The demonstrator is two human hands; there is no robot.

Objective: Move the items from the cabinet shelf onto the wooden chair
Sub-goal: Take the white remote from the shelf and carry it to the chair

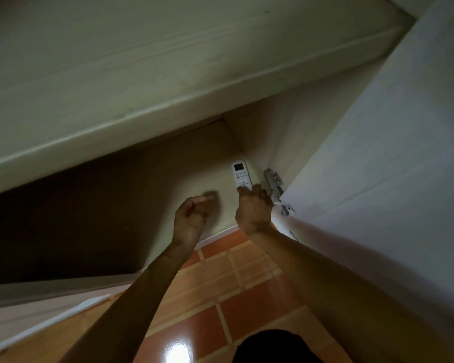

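Gripping one remote [240,174] on one shelf [192,158], right hand [252,210] (left hand [189,218] curled)

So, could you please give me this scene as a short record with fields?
setting: open cabinet shelf, door swung open on the right, tiled floor below
item on shelf: white remote control, lying flat in the right corner beside the hinge
right hand: thumb and fingertips on the remote's near end; firm grip cannot be told
left hand: fingers curled, over the shelf, apart from the remote; blurred, contents unclear
wooden chair: not in view
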